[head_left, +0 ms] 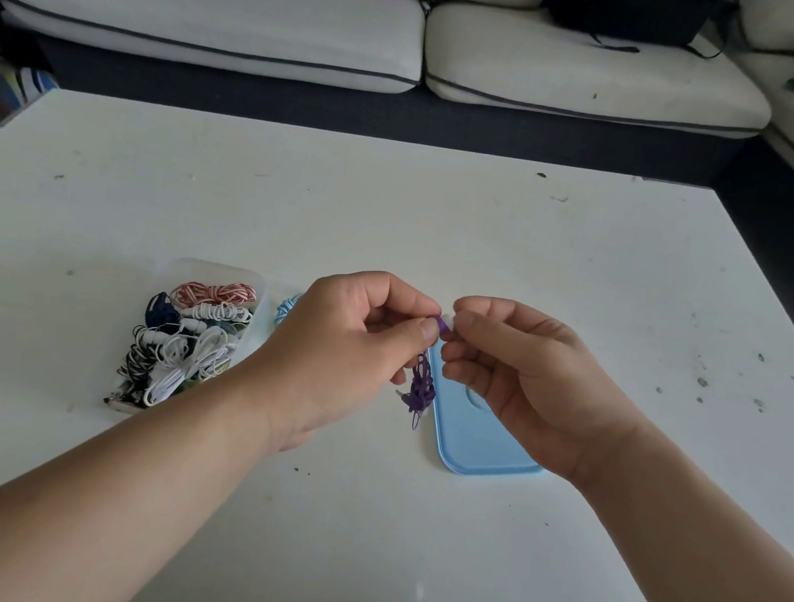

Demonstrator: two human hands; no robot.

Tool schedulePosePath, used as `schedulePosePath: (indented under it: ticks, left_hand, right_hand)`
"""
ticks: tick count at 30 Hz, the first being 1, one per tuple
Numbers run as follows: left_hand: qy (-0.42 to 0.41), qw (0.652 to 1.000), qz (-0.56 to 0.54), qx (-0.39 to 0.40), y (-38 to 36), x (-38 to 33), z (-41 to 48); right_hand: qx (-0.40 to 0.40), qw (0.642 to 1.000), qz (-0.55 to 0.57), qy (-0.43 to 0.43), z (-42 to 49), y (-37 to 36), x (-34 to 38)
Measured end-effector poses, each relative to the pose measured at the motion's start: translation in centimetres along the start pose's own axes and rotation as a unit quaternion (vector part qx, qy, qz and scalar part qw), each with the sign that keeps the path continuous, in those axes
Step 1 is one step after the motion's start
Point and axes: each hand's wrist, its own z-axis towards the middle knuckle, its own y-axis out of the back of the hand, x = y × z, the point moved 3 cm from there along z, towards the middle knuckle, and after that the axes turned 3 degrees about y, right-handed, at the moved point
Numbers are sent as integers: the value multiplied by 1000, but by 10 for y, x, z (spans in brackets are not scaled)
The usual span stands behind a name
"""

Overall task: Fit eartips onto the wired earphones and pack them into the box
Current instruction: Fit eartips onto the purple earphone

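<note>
Above the white table [397,210], my left hand [347,360] pinches the bud of a purple wired earphone [420,388], and its coiled cable dangles below my fingers. My right hand [522,373] pinches a small white eartip [449,319] that touches the purple bud. A clear plastic box [217,272] lies at the left, holding several coiled earphones in white, red-striped and dark colours. A light blue lid [478,437] lies flat under my right hand. A light blue coiled earphone [284,310] peeks out behind my left hand.
A pale sofa [220,15] runs along the far side of the table, with a black bag [630,8] on its right cushion. Small dark specks dot the table's right side.
</note>
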Motion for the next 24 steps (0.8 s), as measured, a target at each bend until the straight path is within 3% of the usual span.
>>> schedulePosePath:
  ticks: [10, 17, 24]
  left_hand:
    - [5, 1000, -5, 1, 0, 0, 0]
    - [-3, 1000, -27, -12, 2, -2, 1]
    - [-15, 1000, -6, -6, 2, -3, 0]
  right_hand:
    - [8, 996, -81, 22, -2, 1, 6]
    - [36, 999, 19, -18, 1, 1, -2]
    - [34, 999, 30, -20, 2, 1, -4]
